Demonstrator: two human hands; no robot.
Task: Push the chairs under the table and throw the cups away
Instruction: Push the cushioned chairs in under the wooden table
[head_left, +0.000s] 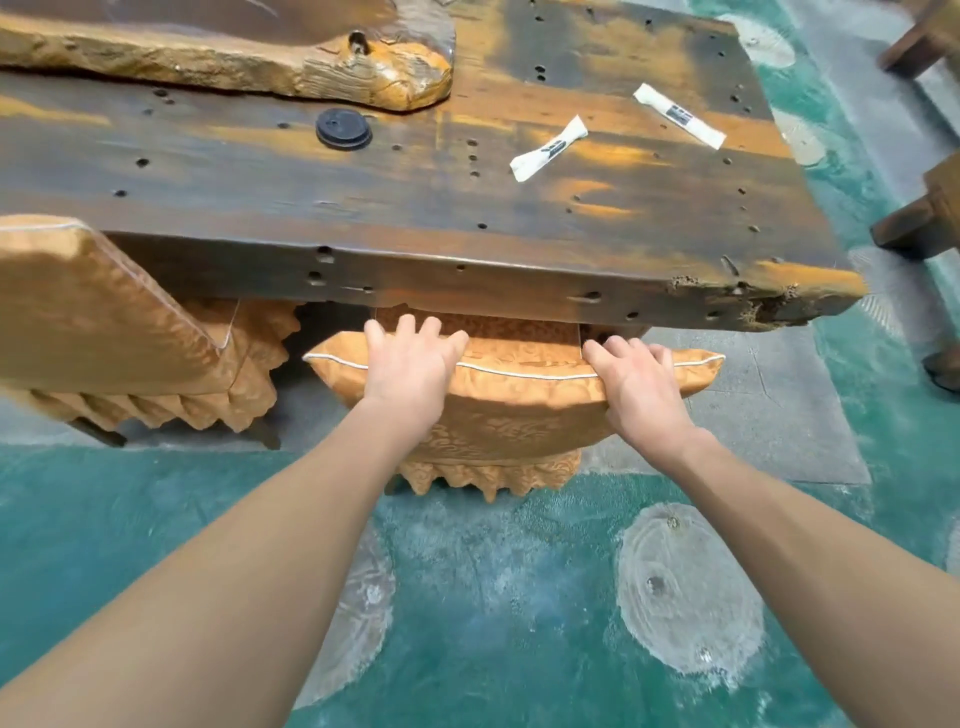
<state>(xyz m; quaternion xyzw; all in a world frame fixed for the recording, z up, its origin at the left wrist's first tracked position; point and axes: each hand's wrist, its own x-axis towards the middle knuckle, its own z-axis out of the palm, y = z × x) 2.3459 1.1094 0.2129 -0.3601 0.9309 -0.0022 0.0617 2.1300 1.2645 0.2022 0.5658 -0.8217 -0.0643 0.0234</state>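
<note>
A chair with an orange patterned cushion (524, 395) stands partly under the front edge of the dark wooden table (415, 208). My left hand (408, 369) lies flat on the cushion's left part, fingers straight and pointing under the table. My right hand (636, 384) rests on the cushion's right part, fingers also extended. A second orange-cushioned chair (104, 322) stands to the left, partly under the table. No cup is visible; a black cup lid (344, 128) lies on the tabletop.
Two white paper packets (549, 149) (678, 115) lie on the table's right half. A rough wooden slab (234, 57) sits at the back left. Dark wooden furniture legs (914, 228) stand at the right. The floor (493, 597) is green.
</note>
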